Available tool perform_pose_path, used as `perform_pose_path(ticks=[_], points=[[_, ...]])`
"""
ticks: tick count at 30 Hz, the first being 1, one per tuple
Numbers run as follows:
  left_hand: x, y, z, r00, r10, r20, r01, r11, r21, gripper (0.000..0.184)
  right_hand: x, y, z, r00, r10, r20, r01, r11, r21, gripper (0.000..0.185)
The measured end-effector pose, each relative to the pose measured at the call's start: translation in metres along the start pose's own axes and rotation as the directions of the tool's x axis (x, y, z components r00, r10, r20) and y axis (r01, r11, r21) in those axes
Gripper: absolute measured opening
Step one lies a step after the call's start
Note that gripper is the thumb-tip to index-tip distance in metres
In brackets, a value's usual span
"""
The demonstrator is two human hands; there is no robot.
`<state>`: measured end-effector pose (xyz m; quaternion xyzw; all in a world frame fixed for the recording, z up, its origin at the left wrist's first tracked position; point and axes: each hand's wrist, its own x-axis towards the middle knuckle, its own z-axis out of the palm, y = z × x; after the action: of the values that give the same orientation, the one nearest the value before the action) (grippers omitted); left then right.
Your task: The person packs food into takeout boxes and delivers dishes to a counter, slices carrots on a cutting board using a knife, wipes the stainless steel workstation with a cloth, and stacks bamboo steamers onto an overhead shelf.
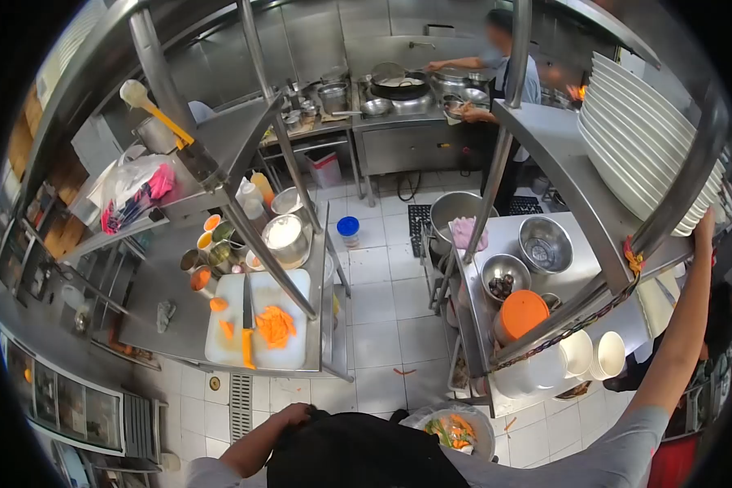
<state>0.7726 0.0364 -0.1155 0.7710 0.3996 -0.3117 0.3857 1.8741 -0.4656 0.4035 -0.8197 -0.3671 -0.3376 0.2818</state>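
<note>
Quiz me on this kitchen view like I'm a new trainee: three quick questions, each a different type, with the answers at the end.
1. Multiple choice. What is heaped on the white cutting board, beside the kitchen knife?
(a) whole fish
(b) sliced carrot
(c) bread rolls

2. True or false: the blade of the kitchen knife points toward the camera wearer, and its handle points away.

3. Fill in the blank: the hand at the stack of white plates is the camera wearer's ____ hand.

Key: 1. b; 2. false; 3. right
</note>
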Motion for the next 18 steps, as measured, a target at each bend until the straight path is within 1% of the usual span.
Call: perform_pose_path(ticks=[1,3,4,6,7,8,9,10,11,13,14,15,16,17,18], points=[[-0.001,-0.001,-0.003,1.000,0.027,0.015,-0.027,0.999,-0.026,0.050,-0.004,-0.013,-0.005,1.000,-0.010,-0.007,0.009,0.992,-0.125,0.039],[0.019,-0.012,0.006,0.991,0.134,0.004,-0.134,0.990,-0.039,0.053,-0.014,-0.040,-0.014,0.999,-0.028,-0.020,0.019,0.931,-0.366,0.036],[0.026,-0.019,0.010,0.982,0.188,-0.002,-0.188,0.981,-0.046,0.054,-0.013,-0.012,-0.024,0.999,-0.030,0.020,0.036,0.854,-0.519,0.030],[0.034,-0.037,0.020,0.925,0.380,-0.021,-0.372,0.889,-0.268,0.056,-0.064,-0.060,-0.055,0.996,-0.057,-0.073,-0.014,0.685,-0.729,0.032],[0.035,-0.042,0.025,0.881,0.469,-0.057,-0.453,0.805,-0.382,0.057,-0.089,-0.048,-0.078,0.990,-0.131,-0.059,0.034,0.610,-0.791,0.034],[0.031,-0.039,0.025,0.913,0.402,-0.073,-0.395,0.822,-0.410,0.056,-0.114,-0.035,-0.102,0.977,-0.209,-0.036,0.082,0.528,-0.845,0.037],[0.024,-0.036,0.023,0.940,0.330,-0.082,-0.331,0.832,-0.445,0.056,-0.149,-0.059,-0.122,0.955,-0.119,-0.270,-0.021,0.886,-0.462,0.037],[0.017,-0.035,0.019,0.964,0.252,-0.080,-0.259,0.838,-0.480,0.055,-0.185,-0.115,-0.150,0.950,-0.114,-0.291,-0.037,0.884,-0.467,0.039],[0.013,-0.043,0.020,0.960,0.262,-0.095,-0.275,0.827,-0.490,0.054,-0.223,-0.176,-0.179,0.944,-0.110,-0.311,-0.052,0.881,-0.470,0.042],[0.004,-0.070,0.018,0.955,0.271,-0.123,-0.295,0.818,-0.494,0.054,-0.301,-0.213,-0.236,0.980,-0.030,-0.197,-0.043,0.932,-0.359,0.044],[-0.001,-0.084,0.012,0.953,0.271,-0.132,-0.301,0.885,-0.356,0.053,-0.326,-0.286,-0.254,0.990,0.010,-0.138,-0.052,0.952,-0.302,0.046],[-0.006,-0.100,0.005,0.953,0.268,-0.144,-0.294,0.933,-0.208,0.053,-0.342,-0.372,-0.248,0.974,0.083,-0.212,-0.122,0.977,-0.178,0.044],[-0.014,-0.119,-0.003,0.951,0.267,-0.156,-0.278,0.959,-0.050,0.053,-0.341,-0.527,-0.229,0.946,0.154,-0.284,-0.173,0.984,-0.043,0.047],[-0.015,-0.148,-0.008,0.976,0.213,-0.039,-0.212,0.976,0.045,0.054,-0.345,-0.614,-0.224,0.897,0.397,-0.193,-0.373,0.916,0.148,0.050],[-0.007,-0.183,-0.013,0.986,0.151,0.073,-0.161,0.976,0.147,0.055,-0.375,-0.605,-0.236,0.919,0.385,-0.089,-0.382,0.923,0.041,0.043]])
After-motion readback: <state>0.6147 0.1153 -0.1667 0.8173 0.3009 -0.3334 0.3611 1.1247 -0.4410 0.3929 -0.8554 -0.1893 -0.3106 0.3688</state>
